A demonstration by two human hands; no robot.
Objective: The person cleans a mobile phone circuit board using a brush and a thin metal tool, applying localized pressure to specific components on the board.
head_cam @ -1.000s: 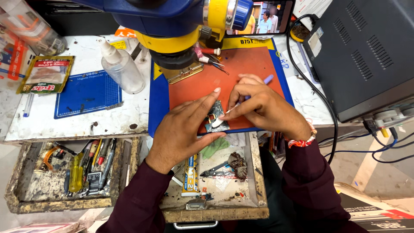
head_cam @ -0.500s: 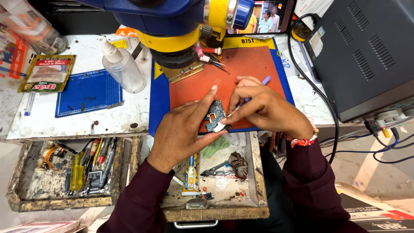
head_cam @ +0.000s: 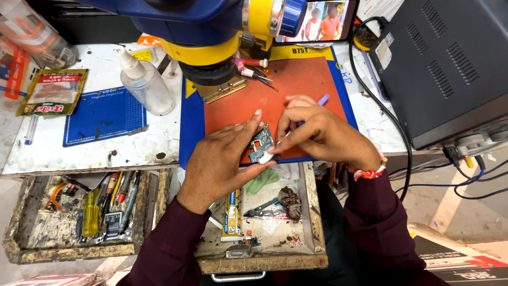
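Maroon sleeves (head_cam: 169,249), red-and-white beaded wristband (head_cam: 369,170).

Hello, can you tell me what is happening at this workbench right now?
A person works at a cluttered bench under a blue and yellow microscope. The left hand holds a small circuit board tilted at the near edge of an orange mat. The right hand holds a thin purple-tipped swab with its white tip against the board's lower edge. Open drawers of tools sit below.

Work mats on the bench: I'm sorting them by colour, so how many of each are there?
Orange mat: 1
Blue mat: 1
Total: 2
The left hand and right hand hold a circuit board over the orange one.
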